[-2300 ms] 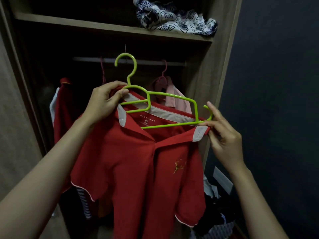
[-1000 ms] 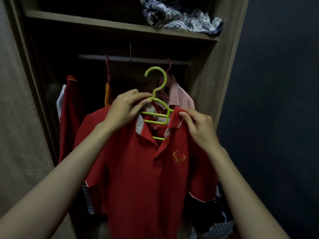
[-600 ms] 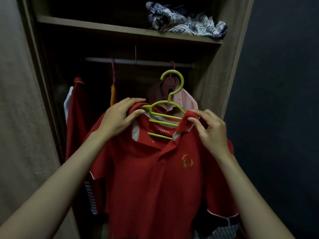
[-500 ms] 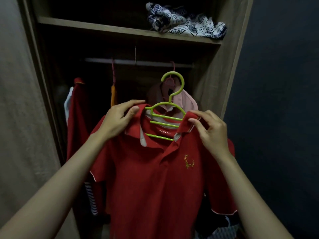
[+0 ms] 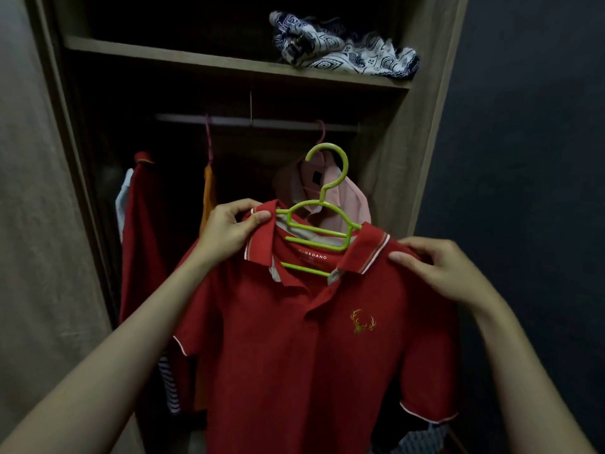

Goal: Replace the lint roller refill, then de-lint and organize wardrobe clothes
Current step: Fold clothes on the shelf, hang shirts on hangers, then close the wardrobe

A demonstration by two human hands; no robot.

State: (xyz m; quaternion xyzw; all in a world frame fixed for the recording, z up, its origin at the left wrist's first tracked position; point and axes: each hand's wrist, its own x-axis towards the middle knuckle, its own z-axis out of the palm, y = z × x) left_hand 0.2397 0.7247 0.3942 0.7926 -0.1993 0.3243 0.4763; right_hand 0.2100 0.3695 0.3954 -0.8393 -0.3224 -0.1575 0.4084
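Note:
A red polo shirt (image 5: 294,348) with a gold deer emblem hangs on a lime green hanger (image 5: 322,224) in front of the open wardrobe. My left hand (image 5: 229,229) pinches the left side of the collar between thumb and fingers. My right hand (image 5: 438,270) grips the shirt's right shoulder, thumb on the front. The hanger's hook is free in the air, below the rail (image 5: 255,121). No lint roller is in view.
On the rail hang a pink shirt (image 5: 353,201), an orange garment (image 5: 208,194) and a red garment (image 5: 144,231) at the left. A patterned blue and white cloth (image 5: 343,49) lies on the upper shelf (image 5: 170,55). A dark wall stands on the right.
The hanger went fully inside the shirt and now sits level. My right hand slid from the collar out to the right shoulder. My left hand shifted to pinching the left collar.

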